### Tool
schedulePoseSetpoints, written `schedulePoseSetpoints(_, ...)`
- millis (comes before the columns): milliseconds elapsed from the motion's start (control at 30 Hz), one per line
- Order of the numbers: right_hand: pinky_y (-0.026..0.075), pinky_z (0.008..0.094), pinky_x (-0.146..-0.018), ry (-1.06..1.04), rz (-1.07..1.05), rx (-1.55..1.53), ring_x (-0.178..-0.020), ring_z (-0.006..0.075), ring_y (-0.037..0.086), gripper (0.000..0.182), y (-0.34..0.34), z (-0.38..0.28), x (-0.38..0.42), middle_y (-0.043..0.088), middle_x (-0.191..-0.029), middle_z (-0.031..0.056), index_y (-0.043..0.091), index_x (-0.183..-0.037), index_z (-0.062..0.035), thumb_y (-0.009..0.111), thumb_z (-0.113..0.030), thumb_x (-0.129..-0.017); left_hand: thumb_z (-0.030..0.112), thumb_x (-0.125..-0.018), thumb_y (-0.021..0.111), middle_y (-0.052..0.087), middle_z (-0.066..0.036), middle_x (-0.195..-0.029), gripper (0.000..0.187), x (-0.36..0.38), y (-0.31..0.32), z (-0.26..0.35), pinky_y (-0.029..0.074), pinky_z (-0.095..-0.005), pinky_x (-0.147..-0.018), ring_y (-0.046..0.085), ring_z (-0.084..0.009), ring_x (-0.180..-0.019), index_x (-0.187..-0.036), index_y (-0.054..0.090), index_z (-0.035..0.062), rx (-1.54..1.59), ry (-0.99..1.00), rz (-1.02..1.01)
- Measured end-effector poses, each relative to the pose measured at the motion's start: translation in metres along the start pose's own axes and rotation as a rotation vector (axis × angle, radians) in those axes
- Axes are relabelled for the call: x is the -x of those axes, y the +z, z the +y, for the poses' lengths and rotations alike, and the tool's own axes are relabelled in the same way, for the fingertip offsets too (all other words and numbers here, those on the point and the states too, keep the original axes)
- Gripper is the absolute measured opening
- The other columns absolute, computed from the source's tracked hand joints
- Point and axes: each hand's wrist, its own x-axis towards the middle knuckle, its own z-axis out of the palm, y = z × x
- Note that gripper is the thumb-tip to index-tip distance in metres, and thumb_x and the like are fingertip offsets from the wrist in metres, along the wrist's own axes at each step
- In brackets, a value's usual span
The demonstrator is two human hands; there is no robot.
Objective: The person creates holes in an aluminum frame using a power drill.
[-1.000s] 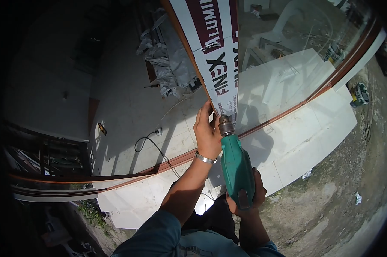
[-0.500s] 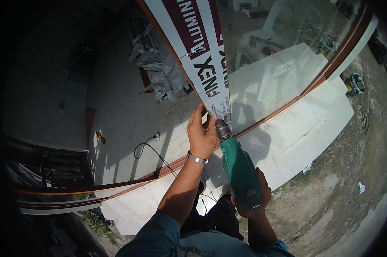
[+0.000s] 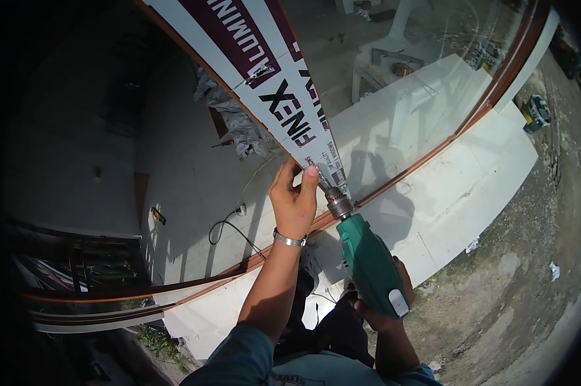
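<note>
My right hand [image 3: 382, 302] grips the handle of a green electric drill [image 3: 367, 257], whose chuck [image 3: 337, 202] points up at the lower end of a tall aluminium frame post [image 3: 264, 71] wrapped in white and maroon printed film. My left hand [image 3: 293, 199], with a metal bracelet on the wrist, is closed around the post's lower end beside the drill bit, fingertips on the film. A large glass pane [image 3: 419, 77] sits right of the post.
A brown frame rail [image 3: 252, 257] runs along the white tiled floor [image 3: 194, 174] below. A power cord [image 3: 229, 228] lies on the tiles. Crumpled plastic wrap [image 3: 235, 122] is heaped behind the post. Bare gravel ground [image 3: 515, 289] lies to the right.
The view has tilted, so the post leans further left in frame. The drill and my right hand have shifted slightly right and down; my left hand stays on the post end.
</note>
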Motion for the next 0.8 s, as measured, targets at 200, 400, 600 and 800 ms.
schedulePoseSetpoints(200, 0.059, 0.0358, -0.072, -0.004, -0.014, 0.018, -0.084, 0.0291, 0.073, 0.088, 0.004, 0.006, -0.002, 0.065, -0.114, 0.025, 0.041, -0.136, 0.0118, 0.08, -0.032, -0.07, 0.027, -0.093, 0.068, 0.065, -0.012, -0.091, 0.042, 0.0, 0.0, -0.005, 0.05, -0.027, -0.064, 0.06, -0.0144, -0.079, -0.117, 0.062, -0.0075, 0.008, 0.041, 0.011)
schedulePoseSetpoints(400, 0.059, 0.0363, -0.073, 0.011, 0.001, -0.044, -0.085, 0.0295, 0.073, 0.083, 0.003, -0.004, -0.014, 0.067, -0.109, 0.0238, 0.041, -0.134, 0.012, 0.078, -0.027, -0.071, 0.017, -0.093, 0.067, 0.064, -0.013, -0.099, 0.043, 0.002, 0.0, 0.003, 0.052, -0.0266, -0.073, 0.062, -0.016, -0.091, -0.127, 0.057, -0.0075, 0.052, -0.03, -0.021)
schedulePoseSetpoints(600, 0.057, 0.0372, -0.072, -0.013, -0.008, 0.069, -0.085, 0.0314, 0.071, 0.075, 0.018, -0.017, -0.018, 0.067, -0.102, 0.0215, 0.043, -0.133, 0.0098, 0.073, -0.026, -0.075, -0.007, -0.088, 0.064, 0.058, -0.016, -0.117, 0.052, 0.007, 0.005, 0.004, 0.051, -0.0281, -0.091, 0.058, -0.0185, -0.11, -0.137, 0.047, -0.0091, 0.112, -0.001, -0.04)
schedulePoseSetpoints(800, 0.055, 0.0327, -0.058, -0.062, -0.01, -0.045, -0.065, 0.0254, 0.07, 0.072, 0.031, -0.008, -0.037, 0.069, -0.086, 0.0179, 0.045, -0.133, 0.0078, 0.075, -0.022, -0.074, -0.008, -0.087, 0.062, 0.06, -0.017, -0.115, 0.051, 0.004, 0.002, -0.002, 0.054, -0.0282, -0.084, 0.062, -0.0238, -0.108, -0.136, 0.048, -0.0074, 0.088, -0.03, -0.045)
